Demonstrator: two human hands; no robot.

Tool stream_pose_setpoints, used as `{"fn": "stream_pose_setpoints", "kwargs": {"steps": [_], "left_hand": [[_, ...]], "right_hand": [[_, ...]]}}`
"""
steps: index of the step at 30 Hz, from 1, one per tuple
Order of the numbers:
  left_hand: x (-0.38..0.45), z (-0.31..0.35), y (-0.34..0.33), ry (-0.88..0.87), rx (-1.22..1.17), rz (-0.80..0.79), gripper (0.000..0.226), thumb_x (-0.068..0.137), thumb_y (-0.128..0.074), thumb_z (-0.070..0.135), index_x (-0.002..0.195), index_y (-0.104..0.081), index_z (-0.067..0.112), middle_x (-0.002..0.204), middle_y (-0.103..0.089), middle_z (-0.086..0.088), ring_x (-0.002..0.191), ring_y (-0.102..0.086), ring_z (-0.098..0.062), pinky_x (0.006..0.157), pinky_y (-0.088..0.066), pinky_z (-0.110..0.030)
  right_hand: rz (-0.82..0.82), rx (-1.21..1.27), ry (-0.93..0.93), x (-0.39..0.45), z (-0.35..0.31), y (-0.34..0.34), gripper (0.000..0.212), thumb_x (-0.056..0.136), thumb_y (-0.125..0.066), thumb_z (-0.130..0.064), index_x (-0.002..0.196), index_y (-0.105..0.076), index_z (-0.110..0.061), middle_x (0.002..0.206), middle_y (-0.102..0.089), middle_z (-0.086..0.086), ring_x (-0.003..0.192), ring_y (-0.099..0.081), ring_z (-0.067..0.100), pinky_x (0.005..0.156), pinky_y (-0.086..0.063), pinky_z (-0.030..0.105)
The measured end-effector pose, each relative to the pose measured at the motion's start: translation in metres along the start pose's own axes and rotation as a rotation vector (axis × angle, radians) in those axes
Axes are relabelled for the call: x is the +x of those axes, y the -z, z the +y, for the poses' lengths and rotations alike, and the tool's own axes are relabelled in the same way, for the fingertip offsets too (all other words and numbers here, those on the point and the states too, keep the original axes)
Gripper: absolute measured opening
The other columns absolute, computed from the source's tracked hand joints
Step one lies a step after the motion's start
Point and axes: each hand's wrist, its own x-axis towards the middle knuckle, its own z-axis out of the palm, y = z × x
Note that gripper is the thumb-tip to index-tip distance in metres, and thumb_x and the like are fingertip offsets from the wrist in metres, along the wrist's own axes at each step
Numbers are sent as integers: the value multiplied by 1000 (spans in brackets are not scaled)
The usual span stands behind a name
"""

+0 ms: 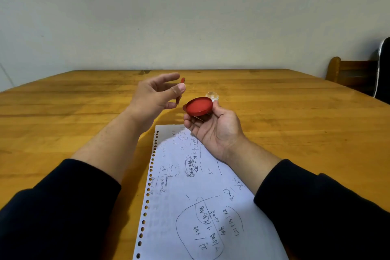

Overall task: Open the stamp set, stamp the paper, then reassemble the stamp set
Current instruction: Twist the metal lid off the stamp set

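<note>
**Both hands up over the table, stamp set in two pieces**

I see my right hand [213, 126] raised above the far end of the paper [196, 196], palm up, fingers curled under a round red ink pad [199, 106]. The pad sits tilted on the fingertips with its flat red face turned up and toward me, and the thumb presses on its right edge. Just behind the thumb there is a small clear dome [212, 96]; I cannot tell whether it is joined to the pad or lies on the table behind it.

My left hand [155, 96] is held up to the left of the pad, apart from it, fingers loosely bent. The thumb and a finger pinch a thin red piece [182, 81], seen edge-on and blurred; most of it is hidden behind the thumb, so I cannot say exactly what part it is.

The paper lies flat on the wooden table [63, 116], punched holes along its left edge, covered with handwritten notes and circled scribbles. I make out no stamp mark on it. Dark sleeves [59, 207] are pushed up both forearms. A wooden chair [350, 72] stands at the table's far right corner.
</note>
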Motion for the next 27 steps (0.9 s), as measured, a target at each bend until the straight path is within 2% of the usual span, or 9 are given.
{"fn": "stream_pose_setpoints", "kwargs": {"steps": [3,6,10,13,14,18,22,24,27], "left_hand": [[2,-8,8,85,-71,98,45,81,-87,22,124,-73,17,107,-81,-6,82,-74,-12,75,-59,-33],[3,-16,14,115,-65,156,50,75,-91,20,122,-73,17,101,-81,-3,80,-76,-14,74,-60,-32],[3,-24,17,110,47,212,53,69,-95,14,117,-74,10,101,-78,-7,90,-77,-19,80,-63,-35],[1,-31,20,88,164,234,53,63,-98,14,108,-72,5,91,-76,-8,73,-74,-13,65,-61,-26],[1,-34,21,89,211,241,53,60,-100,16,104,-71,5,89,-76,-8,71,-73,-14,63,-61,-27],[1,-41,28,101,440,260,59,52,-103,32,93,-66,10,87,-77,-5,72,-68,-17,69,-57,-35],[4,-44,31,54,555,216,61,53,-103,30,96,-63,11,93,-74,-8,75,-63,-15,66,-49,-27],[4,-46,32,37,612,183,59,55,-102,32,97,-62,20,94,-70,-3,83,-61,-15,68,-46,-26],[1,-45,34,82,707,171,61,50,-96,50,95,-60,31,94,-66,8,92,-64,-18,79,-54,-37]], "right_hand": [[-7,-4,3,0,0,-1,65,112,-26,-45,121,-59,10,99,-74,26,73,-74,28,70,-60,36],[-11,-9,7,0,0,-1,65,112,-26,-45,123,-59,10,104,-75,25,74,-73,28,70,-60,36],[-11,-23,8,-1,-1,-1,67,112,-25,-44,127,-57,13,106,-74,26,77,-72,28,71,-60,36],[-8,-31,12,-1,0,-2,69,112,-26,-44,132,-53,16,110,-70,29,77,-73,29,70,-61,36],[-7,-34,12,0,0,-2,69,112,-26,-44,133,-53,16,110,-70,30,77,-73,29,70,-61,36],[-5,-38,2,1,1,-2,69,112,-27,-44,134,-53,16,115,-70,30,77,-74,30,71,-62,37],[-9,-45,-4,2,1,0,67,111,-30,-45,132,-54,15,115,-70,30,77,-75,30,71,-63,37],[-9,-44,-8,2,1,0,66,111,-31,-45,130,-55,14,112,-71,29,77,-75,30,70,-63,37],[-12,-53,-6,3,1,2,65,111,-31,-46,124,-58,12,109,-73,28,76,-75,30,69,-63,37]]}}
